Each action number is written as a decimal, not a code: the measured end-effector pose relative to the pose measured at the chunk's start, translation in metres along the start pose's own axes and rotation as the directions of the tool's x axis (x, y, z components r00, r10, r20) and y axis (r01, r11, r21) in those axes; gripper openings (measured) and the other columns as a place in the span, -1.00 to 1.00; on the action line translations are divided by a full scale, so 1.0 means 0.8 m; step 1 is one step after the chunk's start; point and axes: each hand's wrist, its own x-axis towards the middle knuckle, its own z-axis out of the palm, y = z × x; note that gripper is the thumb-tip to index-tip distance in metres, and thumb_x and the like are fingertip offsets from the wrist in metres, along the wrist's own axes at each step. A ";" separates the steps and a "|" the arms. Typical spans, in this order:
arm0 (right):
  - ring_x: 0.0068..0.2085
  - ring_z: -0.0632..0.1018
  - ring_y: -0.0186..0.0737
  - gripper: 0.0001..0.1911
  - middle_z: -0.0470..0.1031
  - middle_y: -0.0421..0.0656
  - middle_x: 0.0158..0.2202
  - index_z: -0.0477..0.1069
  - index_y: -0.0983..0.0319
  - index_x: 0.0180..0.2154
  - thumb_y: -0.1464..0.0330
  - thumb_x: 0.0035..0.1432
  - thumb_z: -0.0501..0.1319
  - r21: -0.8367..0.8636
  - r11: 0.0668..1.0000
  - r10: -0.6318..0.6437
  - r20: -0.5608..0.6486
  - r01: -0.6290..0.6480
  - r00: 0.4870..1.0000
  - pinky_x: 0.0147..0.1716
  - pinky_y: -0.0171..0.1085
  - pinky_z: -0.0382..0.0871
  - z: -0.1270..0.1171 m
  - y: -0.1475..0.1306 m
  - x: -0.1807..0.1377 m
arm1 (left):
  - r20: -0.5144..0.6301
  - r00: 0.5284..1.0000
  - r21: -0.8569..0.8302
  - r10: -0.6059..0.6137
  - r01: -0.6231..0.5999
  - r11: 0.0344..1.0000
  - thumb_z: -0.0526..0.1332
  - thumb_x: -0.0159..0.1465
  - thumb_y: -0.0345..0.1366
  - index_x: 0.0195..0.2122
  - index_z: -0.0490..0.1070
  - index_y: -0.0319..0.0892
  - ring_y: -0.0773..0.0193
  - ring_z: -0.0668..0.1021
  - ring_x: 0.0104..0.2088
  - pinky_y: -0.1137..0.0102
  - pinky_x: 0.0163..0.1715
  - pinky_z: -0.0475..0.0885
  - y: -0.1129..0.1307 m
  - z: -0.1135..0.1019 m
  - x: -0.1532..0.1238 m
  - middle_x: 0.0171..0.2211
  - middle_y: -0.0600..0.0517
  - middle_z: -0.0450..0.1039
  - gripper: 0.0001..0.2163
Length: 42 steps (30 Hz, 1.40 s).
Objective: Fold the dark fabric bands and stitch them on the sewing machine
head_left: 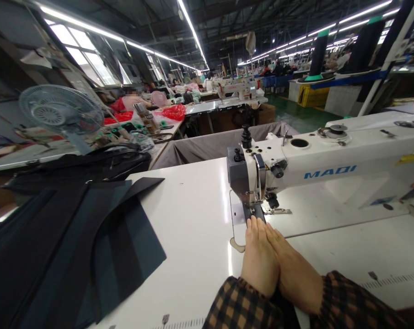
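Note:
My left hand [259, 261] and my right hand [297, 270] lie flat side by side on the white sewing table [192, 214], fingers stretched out and pressed together. Their fingertips reach the needle and presser foot [253, 211] of a white MAQI sewing machine [333, 167]. I see nothing held in either hand. Both wrists wear brown plaid sleeves. Something dark shows between the cuffs; I cannot make out what it is.
A stack of dark cut fabric pieces [76, 246] covers the table's left part. Behind it stand a small grey fan [61, 112] and black bags [100, 164]. Farther back are other sewing stations, red bags and people at work.

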 end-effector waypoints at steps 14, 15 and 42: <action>0.20 -0.02 -0.06 -0.51 -0.04 0.10 0.19 0.04 0.45 0.13 0.46 0.15 -0.08 -0.101 0.992 -0.083 -0.075 0.075 0.994 0.11 -0.06 0.11 -0.016 -0.004 -0.014 | 0.314 0.850 -0.695 -0.423 0.510 0.507 0.02 0.14 -0.44 -0.38 0.38 -0.22 0.26 0.45 -0.52 0.38 -0.50 0.38 -0.024 -0.023 -0.028 -0.54 0.02 0.38 -0.84; 0.20 -0.02 -0.06 -0.50 -0.03 0.10 0.19 0.04 0.45 0.13 0.48 0.14 -0.07 -0.095 0.993 -0.075 -0.079 0.068 0.994 0.11 -0.06 0.11 -0.016 -0.006 -0.015 | 0.333 0.846 -0.750 -0.417 0.506 0.427 0.03 0.15 -0.41 -0.38 0.38 -0.21 0.29 0.43 -0.54 0.40 -0.51 0.36 -0.026 -0.020 -0.026 -0.58 0.06 0.35 -0.85; 0.21 -0.08 -0.03 -0.44 -0.11 0.11 0.20 -0.05 0.50 0.15 0.45 0.11 -0.06 -0.070 0.996 -0.045 0.005 0.045 0.999 0.12 -0.05 0.08 -0.024 -0.017 -0.001 | -0.002 0.998 -0.655 -0.055 0.040 0.755 -0.18 0.29 -0.42 0.17 -0.13 -0.38 0.16 -0.05 0.19 0.13 0.09 0.17 -0.038 0.036 -0.032 0.18 -0.30 -0.07 -0.58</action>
